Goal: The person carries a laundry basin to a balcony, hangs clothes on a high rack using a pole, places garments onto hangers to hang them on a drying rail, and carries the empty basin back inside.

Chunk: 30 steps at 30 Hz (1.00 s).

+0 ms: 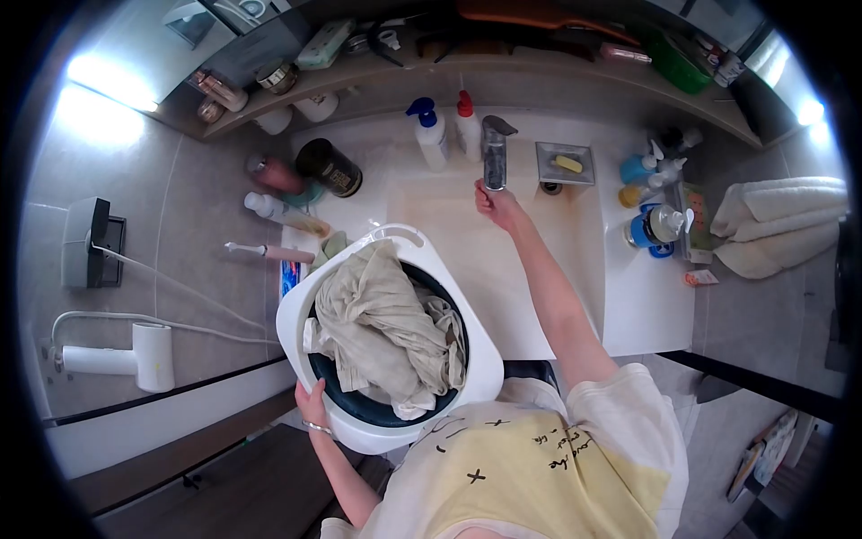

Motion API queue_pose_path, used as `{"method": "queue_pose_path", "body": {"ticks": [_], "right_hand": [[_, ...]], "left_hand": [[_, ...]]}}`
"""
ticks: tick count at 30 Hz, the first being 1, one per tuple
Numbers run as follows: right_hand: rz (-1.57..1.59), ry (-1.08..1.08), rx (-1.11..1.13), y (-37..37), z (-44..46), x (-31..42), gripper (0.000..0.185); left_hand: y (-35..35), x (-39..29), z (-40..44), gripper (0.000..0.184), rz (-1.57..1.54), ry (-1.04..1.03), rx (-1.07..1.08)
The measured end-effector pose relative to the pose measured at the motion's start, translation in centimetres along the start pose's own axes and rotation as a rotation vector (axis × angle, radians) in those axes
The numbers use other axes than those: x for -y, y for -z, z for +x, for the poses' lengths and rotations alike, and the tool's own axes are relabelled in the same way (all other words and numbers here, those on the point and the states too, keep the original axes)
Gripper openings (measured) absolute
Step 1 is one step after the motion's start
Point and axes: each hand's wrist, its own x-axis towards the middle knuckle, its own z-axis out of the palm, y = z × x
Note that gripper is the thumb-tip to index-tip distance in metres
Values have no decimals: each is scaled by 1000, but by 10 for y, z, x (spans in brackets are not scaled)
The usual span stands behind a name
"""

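A white laundry basin point(292, 314) with a dark green inside rests at the sink's left front, tilted toward my body. Crumpled pale grey-beige clothes point(377, 305) fill it. My left hand point(311, 404) grips the basin's lower left rim, thumb on top; its other fingers are mostly hidden under the rim. Out over the sink point(548, 296), my right hand point(496, 205) has its fingers curled at the near end of the grey faucet point(495, 157). No water stream can be made out.
Pump bottles point(431, 135) stand behind the sink, left of the faucet. A soap dish point(566, 163) holds yellow soap. More bottles point(654, 226) line the right counter; a black canister point(329, 168) stands at left. A shelf point(539, 67) overhangs the back. A hair dryer point(135, 359) hangs left.
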Motion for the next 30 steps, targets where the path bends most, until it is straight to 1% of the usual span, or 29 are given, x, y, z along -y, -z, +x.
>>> {"method": "queue_pose_path", "body": {"ticks": [2, 5, 8, 11, 14, 16, 18, 20, 23, 26, 29, 30], "right_hand": [[-41, -44, 184, 6, -3, 7, 19], [-173, -87, 142, 10, -6, 8, 20], [-598, -55, -140, -6, -19, 17, 24], [-693, 75, 9, -9, -33, 26, 25], [-968, 187, 51, 6, -39, 37, 26], [-1577, 341, -232, -5, -58, 66, 29], [-1682, 689, -505, -18, -69, 86, 41], [-1611, 1146, -498, -52, -88, 109, 45], [-1825, 1363, -289, -47, -67, 114, 49], [-2150, 472, -412, -64, -97, 112, 51], [-2404, 416, -250, -69, -125, 130, 47], [-2380, 523, -172, -65, -131, 136, 44]], "left_hand": [[2, 6, 3, 34, 9, -5, -2], [6, 10, 4, 34, 13, -2, -2], [6, 12, 6, 34, -16, 15, 6], [7, 15, 7, 34, 18, -46, 10], [5, 13, 6, 34, 15, -56, 4], [4, 11, 6, 34, 18, -59, 4], [4, 11, 6, 34, 25, -47, 2], [7, 14, 7, 35, 39, -18, 5], [7, 18, 8, 35, 22, 11, -1], [4, 15, 7, 31, -2, -38, -23], [4, 13, 6, 31, -21, -39, -24], [4, 15, 5, 31, -33, -37, -10]]}}
